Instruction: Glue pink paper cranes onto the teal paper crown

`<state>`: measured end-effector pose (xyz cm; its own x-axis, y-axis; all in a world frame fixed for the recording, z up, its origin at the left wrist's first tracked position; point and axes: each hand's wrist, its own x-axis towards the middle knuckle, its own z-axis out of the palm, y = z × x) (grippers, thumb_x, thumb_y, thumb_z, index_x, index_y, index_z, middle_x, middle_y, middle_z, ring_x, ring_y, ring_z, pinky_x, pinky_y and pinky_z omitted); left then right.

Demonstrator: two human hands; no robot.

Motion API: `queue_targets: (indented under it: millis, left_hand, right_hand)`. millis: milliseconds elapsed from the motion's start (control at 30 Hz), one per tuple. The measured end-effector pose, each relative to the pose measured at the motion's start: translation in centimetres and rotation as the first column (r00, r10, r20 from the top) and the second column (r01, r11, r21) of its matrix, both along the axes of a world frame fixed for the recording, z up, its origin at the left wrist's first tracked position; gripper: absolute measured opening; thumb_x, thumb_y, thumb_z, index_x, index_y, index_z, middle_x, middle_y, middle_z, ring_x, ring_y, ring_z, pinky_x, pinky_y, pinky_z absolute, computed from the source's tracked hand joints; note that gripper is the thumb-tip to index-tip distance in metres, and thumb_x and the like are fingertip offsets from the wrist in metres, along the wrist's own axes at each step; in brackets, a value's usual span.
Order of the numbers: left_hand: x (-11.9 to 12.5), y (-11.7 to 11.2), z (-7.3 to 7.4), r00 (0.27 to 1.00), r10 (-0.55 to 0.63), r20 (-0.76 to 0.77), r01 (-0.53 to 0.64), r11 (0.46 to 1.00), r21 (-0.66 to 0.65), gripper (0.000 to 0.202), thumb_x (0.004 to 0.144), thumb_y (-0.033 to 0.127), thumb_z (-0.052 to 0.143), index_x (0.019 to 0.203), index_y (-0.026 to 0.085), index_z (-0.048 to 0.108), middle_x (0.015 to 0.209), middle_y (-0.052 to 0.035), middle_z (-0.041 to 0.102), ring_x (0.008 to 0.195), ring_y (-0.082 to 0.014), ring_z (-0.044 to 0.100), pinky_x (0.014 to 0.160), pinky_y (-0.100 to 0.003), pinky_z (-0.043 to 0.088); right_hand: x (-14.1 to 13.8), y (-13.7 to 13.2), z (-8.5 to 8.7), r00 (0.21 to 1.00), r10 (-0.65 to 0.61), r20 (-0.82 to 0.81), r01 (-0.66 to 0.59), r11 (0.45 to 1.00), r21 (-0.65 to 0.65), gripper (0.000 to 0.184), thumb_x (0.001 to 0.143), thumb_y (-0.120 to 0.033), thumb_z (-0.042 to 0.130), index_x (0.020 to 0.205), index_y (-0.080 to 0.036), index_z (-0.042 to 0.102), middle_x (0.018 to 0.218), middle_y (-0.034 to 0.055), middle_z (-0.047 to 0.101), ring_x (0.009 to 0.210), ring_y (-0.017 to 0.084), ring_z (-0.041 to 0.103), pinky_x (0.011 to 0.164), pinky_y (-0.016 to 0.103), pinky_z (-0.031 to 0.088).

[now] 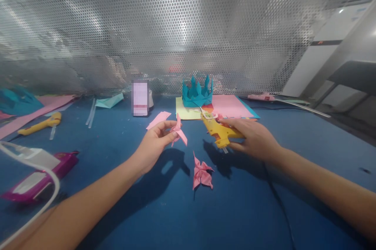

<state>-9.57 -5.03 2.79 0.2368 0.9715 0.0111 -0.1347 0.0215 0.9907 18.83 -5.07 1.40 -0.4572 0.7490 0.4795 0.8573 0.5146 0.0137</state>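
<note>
Between the thumb and fingers of my left hand [155, 142] is a folded pink paper piece [179, 130] with several pointed arms. My right hand [254, 138] is wrapped round a yellow hot glue gun [219, 128], whose clear glue stick pokes out at the near end. The gun is held above the table, a short way right of the paper piece and apart from it. Below and between my hands lies a pink origami flower [202, 173] with pointed petals. Flat pink paper strips [158, 120] rest just beyond my left hand.
A teal paper crown [197, 95] stands on yellow and pink paper sheets [230, 105] at the back. Leftward lie another yellow glue gun [41, 124], clear glue sticks [91, 113], a magenta tool [41, 179] and a white cable [55, 187]. A black cord [277, 195] trails at right.
</note>
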Motion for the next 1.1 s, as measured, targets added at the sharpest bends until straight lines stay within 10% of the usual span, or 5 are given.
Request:
queue_targets:
  millis: [400, 867, 1100]
  left_hand:
    - [0.5, -0.9, 0.0, 0.998, -0.051, -0.036, 0.052, 0.998, 0.040, 0.022, 0.072, 0.021, 0.068, 0.092, 0.016, 0.060, 0.094, -0.0013, 0.063, 0.078, -0.0084, 0.055, 0.072, -0.021, 0.042]
    - [3.4, -3.2, 0.1, 0.984, -0.179, -0.010, 0.179, 0.978, 0.102, 0.026, 0.074, 0.020, 0.067, 0.094, 0.017, 0.049, 0.075, 0.0044, 0.053, 0.064, -0.0050, 0.048, 0.057, -0.017, 0.040]
    - [3.2, -3.5, -0.3, 0.981, -0.149, -0.123, 0.172, 0.963, 0.208, 0.023, 0.075, 0.017, 0.065, 0.093, 0.019, 0.053, 0.085, 0.0020, 0.055, 0.069, -0.0065, 0.050, 0.061, -0.019, 0.043]
  right_hand:
    - [0.5, 1.0, -0.7, 0.957, 0.269, 0.109, -0.224, 0.923, -0.313, 0.034, 0.083, -0.032, 0.053, 0.115, -0.022, 0.055, 0.102, 0.0069, 0.065, 0.090, 0.020, 0.059, 0.079, 0.033, 0.046]
    - [-6.1, -5.6, 1.7, 0.810, 0.126, -0.573, -0.348, 0.889, -0.297, 0.017, 0.081, -0.025, 0.058, 0.092, -0.021, 0.046, 0.077, -0.0010, 0.056, 0.064, 0.010, 0.054, 0.060, 0.023, 0.047]
    - [-6.2, -5.9, 2.5, 0.879, 0.155, -0.452, -0.239, 0.961, -0.136, 0.009, 0.083, -0.019, 0.051, 0.083, -0.018, 0.060, 0.063, -0.0017, 0.061, 0.054, 0.009, 0.053, 0.052, 0.020, 0.041]
